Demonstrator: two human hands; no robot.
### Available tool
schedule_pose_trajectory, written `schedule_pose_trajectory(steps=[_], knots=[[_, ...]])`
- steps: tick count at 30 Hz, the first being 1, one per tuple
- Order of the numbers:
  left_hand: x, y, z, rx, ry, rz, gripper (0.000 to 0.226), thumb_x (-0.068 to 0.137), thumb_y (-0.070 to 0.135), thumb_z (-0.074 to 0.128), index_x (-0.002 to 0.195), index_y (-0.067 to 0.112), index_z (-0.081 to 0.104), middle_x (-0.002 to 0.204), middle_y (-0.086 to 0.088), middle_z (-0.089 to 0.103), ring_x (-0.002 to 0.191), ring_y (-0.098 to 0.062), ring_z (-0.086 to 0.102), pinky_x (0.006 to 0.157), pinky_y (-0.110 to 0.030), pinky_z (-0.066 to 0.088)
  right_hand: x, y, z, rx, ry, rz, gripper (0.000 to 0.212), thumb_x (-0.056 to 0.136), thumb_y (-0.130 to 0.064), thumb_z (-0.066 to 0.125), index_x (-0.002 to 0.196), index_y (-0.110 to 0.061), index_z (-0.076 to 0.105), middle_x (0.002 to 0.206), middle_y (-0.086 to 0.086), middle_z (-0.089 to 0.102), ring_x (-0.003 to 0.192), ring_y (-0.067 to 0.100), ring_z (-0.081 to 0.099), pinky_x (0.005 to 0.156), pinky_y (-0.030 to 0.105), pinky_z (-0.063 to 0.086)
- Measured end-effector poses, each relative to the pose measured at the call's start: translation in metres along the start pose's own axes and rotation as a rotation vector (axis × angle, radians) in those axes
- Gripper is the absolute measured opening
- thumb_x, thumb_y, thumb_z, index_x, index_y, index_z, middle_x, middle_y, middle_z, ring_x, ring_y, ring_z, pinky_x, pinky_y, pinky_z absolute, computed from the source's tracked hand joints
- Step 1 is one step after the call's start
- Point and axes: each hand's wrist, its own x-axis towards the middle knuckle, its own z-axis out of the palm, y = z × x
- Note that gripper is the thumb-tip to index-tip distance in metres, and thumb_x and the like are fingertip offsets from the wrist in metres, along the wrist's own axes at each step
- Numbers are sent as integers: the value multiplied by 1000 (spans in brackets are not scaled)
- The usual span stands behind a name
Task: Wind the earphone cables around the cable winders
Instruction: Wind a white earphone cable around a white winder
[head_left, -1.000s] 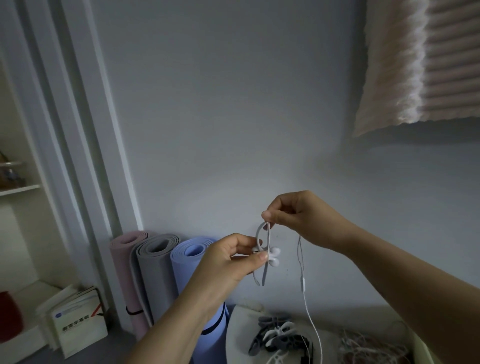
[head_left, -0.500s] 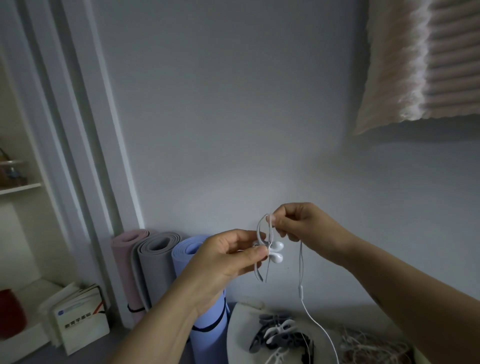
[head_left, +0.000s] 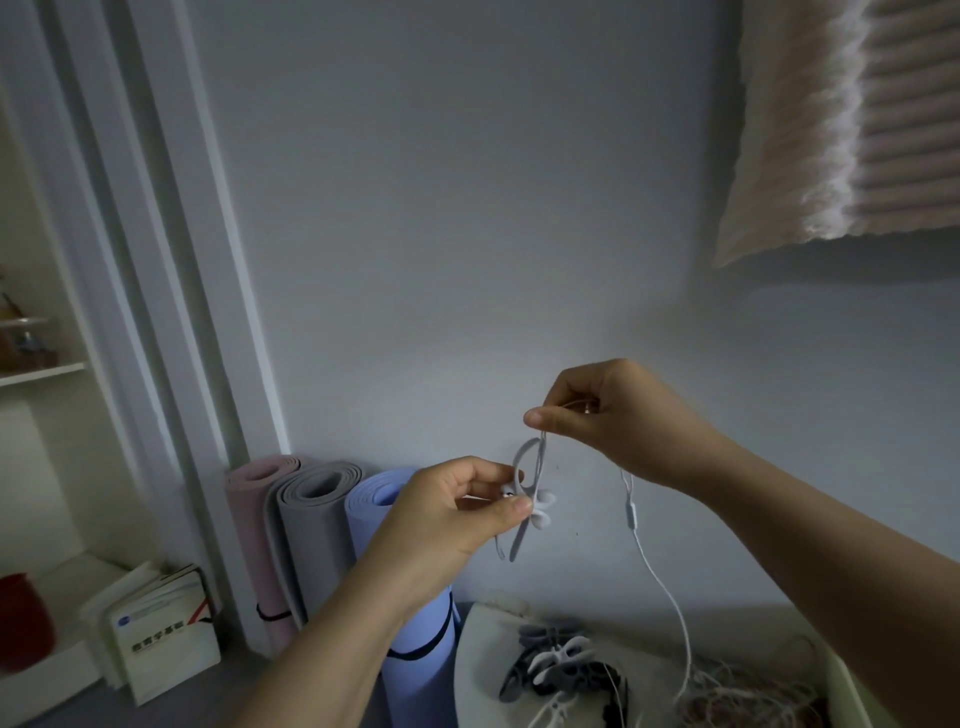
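The left hand (head_left: 457, 514) pinches the upright grey cable winder (head_left: 524, 499) (2 earbuds (head_left: 543, 506) beside it), while the right hand (head_left: 613, 421), just above, grips the earphone cable (head_left: 654, 566).

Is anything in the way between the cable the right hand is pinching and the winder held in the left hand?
Nothing visible. The right hand pinches the earphone cable just above the grey cable winder that the left hand holds, with only open air between them.

Mats (head_left: 317, 525) left of winder pile (head_left: 558, 670)
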Motion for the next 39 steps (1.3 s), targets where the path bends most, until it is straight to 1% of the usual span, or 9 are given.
schedule_pose_trajectory(steps=[4,7,13,17,22,26,30,35,39], knots=[[-3,2,0,-5,-21,-2,19,83,10,72,102,9,69,79,6,74,71,2,68,65,-7,46,2,1,0,11,-27,22,23,83,-36,67,68,-20,63,44,-22,50,44,-1,45,47,10,34],[-5,3,0,9,-26,-4,18,84,9,71,102,8,68,71,11,72,68,5,66,63,-5,44,0,2,3,10,-25,2,26,83,-38,66,67,-19,62,45,-12,49,44,2,42,47,12,34],[-5,2,1,22,-18,-5,19,82,13,73,101,12,70,84,5,72,73,3,66,67,-8,46,0,1,4,-9,-26,-29,33,85,-39,64,70,-10,64,48,-7,42,44,4,39,46,14,33],[-8,4,1,-40,-51,20,18,84,11,71,101,11,68,88,4,76,86,-5,70,72,-11,48,2,10,3,82,-24,65,31,86,-42,61,65,-19,63,45,-11,42,43,5,36,45,12,29],[-12,14,4,-146,-155,63,18,82,7,68,100,11,68,87,4,76,86,-7,71,75,-14,50,-4,20,16,249,-113,190,33,88,-39,61,60,-22,61,57,4,40,54,15,33,53,25,30],[-10,15,1,-348,-190,29,33,73,12,66,105,7,68,101,-10,75,96,-24,71,84,-28,56,-11,24,31,354,-176,261,33,93,-29,56,64,-14,60,58,3,42,53,11,33,51,18,31],[-10,12,-2,-552,-212,-50,31,76,5,59,105,1,68,105,-14,73,94,-22,72,77,-24,57,-15,25,39,439,-98,301,31,90,-30,59,62,-16,60,51,-3,42,46,6,30,44,11,29],[-1,6,-1,-679,-85,-119,28,81,10,59,107,6,70,107,-14,73,97,-17,71,76,-21,57,-27,30,66,347,30,283,31,92,-31,56,65,-18,61,49,-7,34,40,4,26,42,12,23],[5,-2,2,-658,37,-154,21,94,7,52,105,10,70,102,-8,75,93,-11,71,72,-17,56,-40,34,84,157,6,120,29,98,-22,49,81,-5,66,48,-8,38,46,3,40,48,15,29]])
